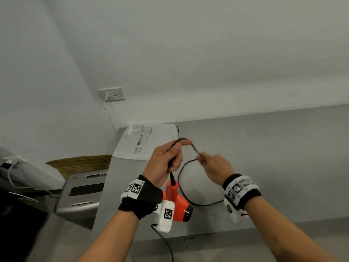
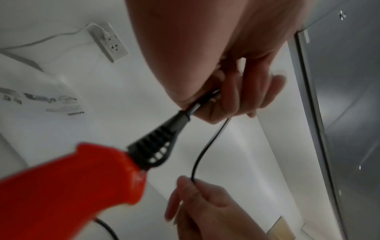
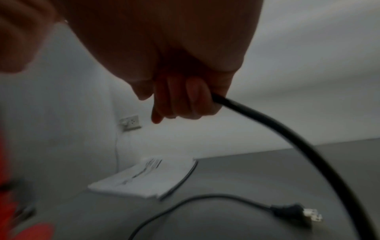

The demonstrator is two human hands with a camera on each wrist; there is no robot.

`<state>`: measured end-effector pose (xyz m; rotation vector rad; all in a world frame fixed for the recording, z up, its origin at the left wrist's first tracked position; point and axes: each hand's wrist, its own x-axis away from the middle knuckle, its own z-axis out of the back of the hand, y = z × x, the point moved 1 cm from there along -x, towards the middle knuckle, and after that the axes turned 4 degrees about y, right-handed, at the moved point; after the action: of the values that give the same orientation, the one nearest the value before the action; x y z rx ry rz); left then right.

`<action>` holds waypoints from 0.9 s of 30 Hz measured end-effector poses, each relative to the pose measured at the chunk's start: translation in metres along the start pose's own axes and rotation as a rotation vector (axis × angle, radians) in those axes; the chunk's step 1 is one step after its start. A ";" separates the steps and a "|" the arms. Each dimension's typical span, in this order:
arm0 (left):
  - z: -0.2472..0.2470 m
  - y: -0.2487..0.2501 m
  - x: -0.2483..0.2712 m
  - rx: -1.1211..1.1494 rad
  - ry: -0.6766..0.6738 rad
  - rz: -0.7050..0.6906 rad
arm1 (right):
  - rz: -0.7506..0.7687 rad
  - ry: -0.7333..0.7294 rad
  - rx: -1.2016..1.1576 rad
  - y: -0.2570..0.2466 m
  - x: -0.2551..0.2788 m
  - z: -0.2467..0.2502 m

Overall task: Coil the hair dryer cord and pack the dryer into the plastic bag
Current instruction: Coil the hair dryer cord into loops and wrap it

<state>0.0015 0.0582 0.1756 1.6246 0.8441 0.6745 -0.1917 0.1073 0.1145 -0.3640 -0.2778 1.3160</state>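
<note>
Head view: one orange plastic hair dryer (image 1: pixel 177 203) near the grey metal counter (image 1: pixel 264 167)'s front edge; one white printed plastic bag (image 1: pixel 151 140) at its back left corner.
Left wrist: your left hand (image 2: pixel 236 97) grips the thin black cord (image 2: pixel 201 154) above the dryer's handle.
Right wrist: your right hand (image 3: pixel 185 91) clasps the cord; one black plug (image 3: pixel 292 211) lies on the counter.

The word "WARNING" stood printed on the white plastic bag (image 1: pixel 151 140) at the surface's (image 1: pixel 264 148) far left corner; the smaller print and symbols beside it were illegible.
</note>
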 end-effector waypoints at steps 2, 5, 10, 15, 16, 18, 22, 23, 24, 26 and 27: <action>-0.006 -0.001 -0.001 -0.002 0.042 -0.020 | 0.101 -0.159 -0.025 -0.015 0.014 -0.025; -0.007 -0.007 -0.003 -0.048 0.060 -0.009 | 0.220 -0.279 0.040 -0.033 0.034 -0.035; -0.005 -0.008 -0.005 -0.227 0.017 -0.004 | 0.483 -0.124 0.109 -0.038 0.043 0.021; -0.019 -0.003 -0.004 -0.275 -0.092 0.045 | 0.493 0.289 0.046 -0.035 0.032 0.087; -0.022 -0.003 -0.003 -0.291 -0.118 0.059 | 0.463 0.310 0.009 -0.034 0.028 0.097; -0.026 -0.003 -0.002 -0.275 -0.145 0.090 | 0.429 0.257 -0.046 -0.033 0.021 0.109; -0.029 0.000 -0.003 -0.229 -0.163 0.113 | 0.475 0.054 -0.053 -0.032 0.012 0.097; -0.028 0.000 -0.004 -0.231 -0.156 0.111 | 0.481 0.039 -0.070 -0.031 0.010 0.093; -0.026 0.001 -0.004 -0.228 -0.151 0.112 | 0.480 0.030 -0.078 -0.029 0.007 0.089; -0.021 -0.001 -0.003 -0.216 -0.155 0.135 | 0.464 0.008 -0.075 -0.025 0.004 0.086; -0.019 -0.003 -0.001 -0.212 -0.162 0.148 | 0.450 -0.004 -0.071 -0.023 0.002 0.085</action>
<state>-0.0150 0.0682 0.1769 1.5356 0.5203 0.7007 -0.2045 0.1134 0.2013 -0.5031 -0.2551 1.7512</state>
